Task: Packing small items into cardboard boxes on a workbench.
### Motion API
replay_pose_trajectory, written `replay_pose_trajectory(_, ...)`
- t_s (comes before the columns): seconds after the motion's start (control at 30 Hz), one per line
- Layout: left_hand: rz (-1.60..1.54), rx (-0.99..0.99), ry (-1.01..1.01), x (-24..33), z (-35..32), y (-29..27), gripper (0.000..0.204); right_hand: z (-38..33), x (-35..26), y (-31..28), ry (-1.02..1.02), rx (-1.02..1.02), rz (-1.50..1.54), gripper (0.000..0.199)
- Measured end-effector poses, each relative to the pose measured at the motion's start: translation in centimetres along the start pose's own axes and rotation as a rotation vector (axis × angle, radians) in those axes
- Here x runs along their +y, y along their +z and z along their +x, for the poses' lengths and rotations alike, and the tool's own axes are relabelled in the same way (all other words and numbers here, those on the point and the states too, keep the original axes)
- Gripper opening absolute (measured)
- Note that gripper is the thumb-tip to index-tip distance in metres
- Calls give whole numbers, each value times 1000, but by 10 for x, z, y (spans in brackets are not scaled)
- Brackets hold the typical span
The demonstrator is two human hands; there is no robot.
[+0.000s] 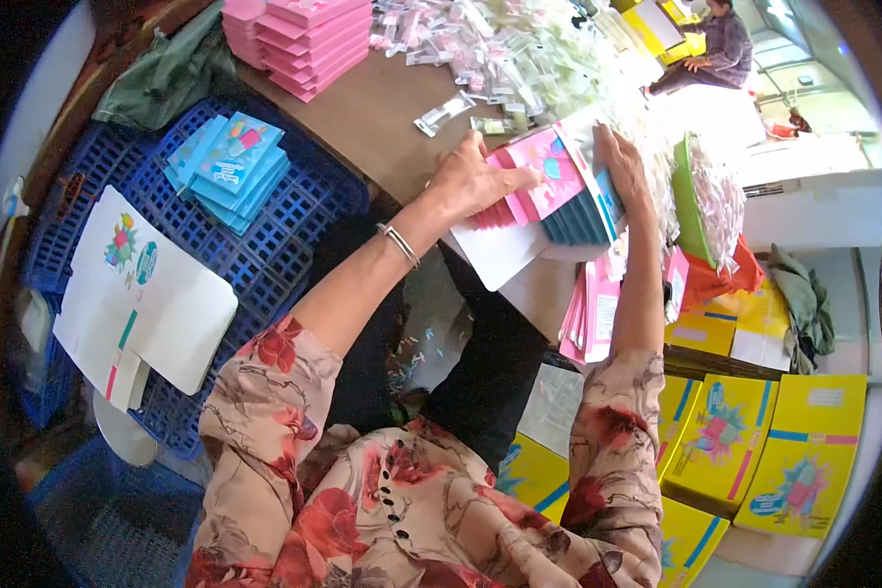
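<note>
A white carton point(498, 257) lies at the table's near edge, its flap hanging toward me. In it sit a row of pink packs point(549, 174) with a popsicle picture and a row of blue-teal packs point(576, 228). My left hand point(468, 182) is closed on the pink packs from the left, thumb across their top. My right hand point(621, 165) grips the carton's right side, its fingertips partly hidden behind the far edge. More pink packs point(592, 312) stand stacked below my right forearm.
Small clear wrapped pieces point(519, 59) are heaped at the back, beside a pink stack point(304, 39). Blue crates point(294, 211) at left hold blue packs point(230, 162) and flat white cartons point(157, 294). Yellow boxes point(720, 431) stand right. Another person point(717, 49) sits far right.
</note>
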State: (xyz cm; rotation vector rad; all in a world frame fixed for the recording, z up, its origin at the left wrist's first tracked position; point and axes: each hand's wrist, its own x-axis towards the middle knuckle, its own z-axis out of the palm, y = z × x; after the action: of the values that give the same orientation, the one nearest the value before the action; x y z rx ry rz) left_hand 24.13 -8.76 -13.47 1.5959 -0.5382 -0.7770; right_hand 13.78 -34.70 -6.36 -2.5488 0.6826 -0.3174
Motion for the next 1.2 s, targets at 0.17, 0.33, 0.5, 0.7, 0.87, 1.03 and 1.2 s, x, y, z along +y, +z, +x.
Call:
replay_pose_trajectory(0.17,217,141,-15,8,-6,14,103,-5,1,1,-199,49,-203,48)
replay_pose_trajectory(0.33,119,186,-41,6,-17,23,111,-1,-5,7,-126,8,-199,42)
replay_pose_trajectory(0.5,21,184,131,-11,-44,11,150,6,20,2,-577,120,-694,35)
replay_pose_trajectory(0.7,371,283,550,-25,-39,24,147,-2,-3,3,-178,82,-527,42)
replay_pose_trajectory(0.87,405,303,533,-41,-26,22,138,9,-1,21,-18,94,-151,73)
replay_pose_trajectory(1.03,202,240,418,-25,-19,37,147,15,14,15,-16,46,-232,71)
replay_pose_trajectory(1.2,-290,345,634,-44,-31,23,128,6,-8,-2,55,-96,-104,75)
